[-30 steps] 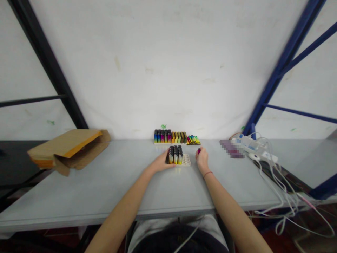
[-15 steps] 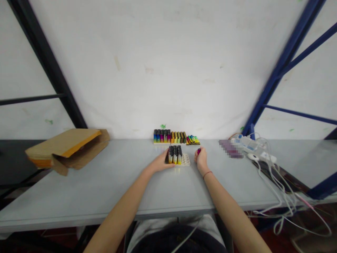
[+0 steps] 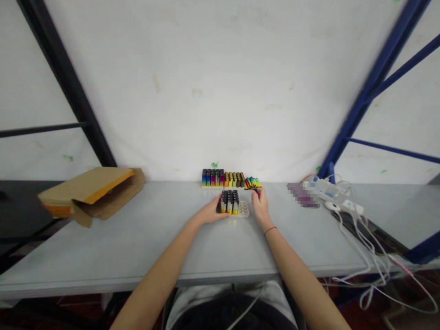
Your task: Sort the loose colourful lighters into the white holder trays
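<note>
A white tray [image 3: 244, 209] with round holes lies in front of me on the table. Upright lighters [image 3: 229, 202] with black tops and yellow lower ends fill its left part, while the holes on its right show bare. My left hand [image 3: 210, 211] is wrapped around the left end of the tray and the lighters there. Just right of the tray, my right hand [image 3: 261, 206] is closed on a dark purple lighter [image 3: 258, 193], mostly hidden by the fingers. Close beyond that hand lies a small pile of colourful lighters [image 3: 252, 183].
Rows of upright lighters [image 3: 212, 178] and yellow-to-dark lighters [image 3: 234, 179] stand along the wall. A torn cardboard box [image 3: 92, 185] is at the left. On the right lie a power strip [image 3: 326, 188], tangled white cables [image 3: 369, 256] and a blurred purple item [image 3: 304, 195].
My right hand has tipped forward and shifted slightly left, bringing the purple lighter lower, near the loose pile. My left hand stays at the tray. The view has shifted slightly.
</note>
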Tool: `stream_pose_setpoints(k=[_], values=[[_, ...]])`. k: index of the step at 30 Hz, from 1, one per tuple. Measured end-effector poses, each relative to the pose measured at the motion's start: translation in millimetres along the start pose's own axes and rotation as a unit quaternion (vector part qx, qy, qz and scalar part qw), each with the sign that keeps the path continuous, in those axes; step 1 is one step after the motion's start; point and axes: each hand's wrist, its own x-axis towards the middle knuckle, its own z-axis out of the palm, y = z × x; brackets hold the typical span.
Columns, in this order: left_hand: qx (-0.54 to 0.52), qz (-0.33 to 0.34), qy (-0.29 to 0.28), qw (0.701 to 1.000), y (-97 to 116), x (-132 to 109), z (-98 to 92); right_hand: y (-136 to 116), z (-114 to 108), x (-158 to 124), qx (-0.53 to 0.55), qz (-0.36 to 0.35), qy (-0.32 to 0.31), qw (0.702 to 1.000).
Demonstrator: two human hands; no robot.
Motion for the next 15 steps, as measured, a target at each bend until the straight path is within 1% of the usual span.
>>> stream_pose_setpoints(k=[3, 5, 7, 10, 15], values=[[-0.021, -0.006, -0.010, 1.000, 1.3, 0.1, -0.6, -8.1, 3.6, -1.4, -0.032, -0.053, 0.003, 0.998], [-0.032, -0.008, -0.016, 0.999, 2.0, 0.3, -0.6, -11.1, 5.5, -2.1, -0.040, -0.088, -0.012, 0.995], [-0.034, -0.009, -0.017, 0.999, 2.4, 0.1, -0.5, -12.5, 6.7, -2.8, -0.028, -0.086, -0.030, 0.996], [-0.027, -0.017, -0.012, 0.999, 3.0, -0.7, -0.3, -12.6, 7.5, -3.6, 0.004, -0.056, -0.045, 0.997], [-0.019, -0.024, -0.010, 0.999, 3.9, -2.0, -0.8, -11.3, 8.0, -5.2, 0.005, -0.054, -0.070, 0.996]])
